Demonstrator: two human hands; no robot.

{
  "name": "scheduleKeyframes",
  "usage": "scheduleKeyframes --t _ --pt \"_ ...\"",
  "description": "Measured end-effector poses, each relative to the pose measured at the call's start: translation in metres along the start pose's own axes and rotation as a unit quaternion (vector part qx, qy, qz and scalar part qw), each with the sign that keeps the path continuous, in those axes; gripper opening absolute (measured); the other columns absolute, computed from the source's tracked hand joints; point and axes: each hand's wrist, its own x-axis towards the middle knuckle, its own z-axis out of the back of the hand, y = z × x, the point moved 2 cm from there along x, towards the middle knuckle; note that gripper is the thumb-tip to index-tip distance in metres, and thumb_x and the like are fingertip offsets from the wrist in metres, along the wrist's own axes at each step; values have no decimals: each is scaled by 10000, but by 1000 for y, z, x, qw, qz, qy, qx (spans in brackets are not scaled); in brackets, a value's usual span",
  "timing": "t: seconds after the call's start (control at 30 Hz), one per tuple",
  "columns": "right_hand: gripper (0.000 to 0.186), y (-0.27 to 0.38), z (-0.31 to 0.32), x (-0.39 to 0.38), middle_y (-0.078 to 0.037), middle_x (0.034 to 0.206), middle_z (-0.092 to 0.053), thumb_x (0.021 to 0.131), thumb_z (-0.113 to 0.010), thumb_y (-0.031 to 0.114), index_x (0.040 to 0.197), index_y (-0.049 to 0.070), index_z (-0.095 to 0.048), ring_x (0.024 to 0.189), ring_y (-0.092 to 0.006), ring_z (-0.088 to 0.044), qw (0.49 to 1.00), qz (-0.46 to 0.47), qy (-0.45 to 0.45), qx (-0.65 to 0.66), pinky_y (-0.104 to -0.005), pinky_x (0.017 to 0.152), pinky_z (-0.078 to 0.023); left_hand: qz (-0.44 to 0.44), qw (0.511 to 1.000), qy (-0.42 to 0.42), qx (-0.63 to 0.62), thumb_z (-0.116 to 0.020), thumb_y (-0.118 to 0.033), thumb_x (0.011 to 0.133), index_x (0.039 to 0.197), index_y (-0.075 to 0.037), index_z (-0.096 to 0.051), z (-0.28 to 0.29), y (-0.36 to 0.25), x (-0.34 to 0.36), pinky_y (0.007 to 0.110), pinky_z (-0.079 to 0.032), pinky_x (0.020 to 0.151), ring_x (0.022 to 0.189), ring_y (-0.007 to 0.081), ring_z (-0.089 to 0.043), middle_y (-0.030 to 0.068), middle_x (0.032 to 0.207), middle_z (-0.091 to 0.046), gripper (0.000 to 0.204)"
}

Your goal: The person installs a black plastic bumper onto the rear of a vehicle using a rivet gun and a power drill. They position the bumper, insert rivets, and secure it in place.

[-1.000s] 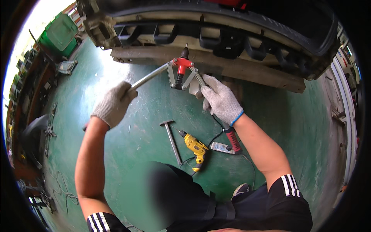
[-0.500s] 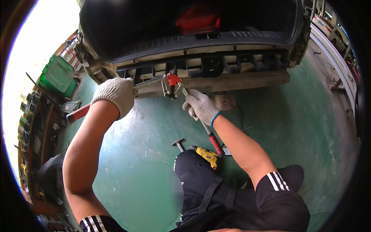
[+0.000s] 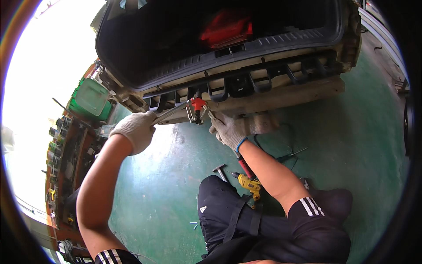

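Observation:
A two-handled lever rivet gun (image 3: 198, 104) with a red head and long metal arms is held up against a black plastic bracket (image 3: 239, 86) on a car's rear end. My left hand (image 3: 134, 132), in a knitted off-white glove, is closed round its left arm. In a matching glove, my right hand (image 3: 229, 132) grips the right arm below the head. That arm's red grip (image 3: 246, 168) shows past my wrist; the left one is hidden behind my hand and forearm. The rivet gun's nose meets the bracket's lower edge, though the exact contact is too small to tell.
Above the bracket gapes the dark boot (image 3: 167, 48) with a red object (image 3: 226, 31) inside. A bumper beam (image 3: 285, 97) runs below it. On the green floor by my knee lie a hammer (image 3: 220, 171) and a yellow drill (image 3: 249, 185). A green bin (image 3: 91, 99) stands left.
The view has shifted and tilted, so the car sits lower and further right in it. Both hands still hold the rivet gun at the bracket; its left red grip no longer shows.

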Motion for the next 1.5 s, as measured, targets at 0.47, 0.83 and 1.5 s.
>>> scheduleKeyframes --t 0.47,0.83,1.5 --pt "613 -42 42 -63 -171 1167 -751 1158 -593 352 1649 28 -423 822 -182 -763 945 20 237 225 -340 730 -625 109 960 154 -208 -748 -99 953 1483 -22 -636 79 9 -35 324 -537 560 596 134 -651 70 788 -704 547" --pt "570 -80 6 -125 26 701 -468 1151 -525 574 1238 24 -647 468 -86 -420 873 -153 269 378 -277 427 -368 165 911 158 -343 -730 -51 964 1404 -66 -686 36 -2 -54 295 -465 511 597 92 -577 2 797 -618 443" --pt "514 -58 -71 -138 35 671 -465 1137 -502 632 1015 163 -673 486 -126 -437 804 -215 252 493 -327 483 -386 170 881 106 -430 -732 -170 1047 1325 -56 -620 -35 -31 -64 304 -454 516 623 93 -548 -14 831 -596 321"
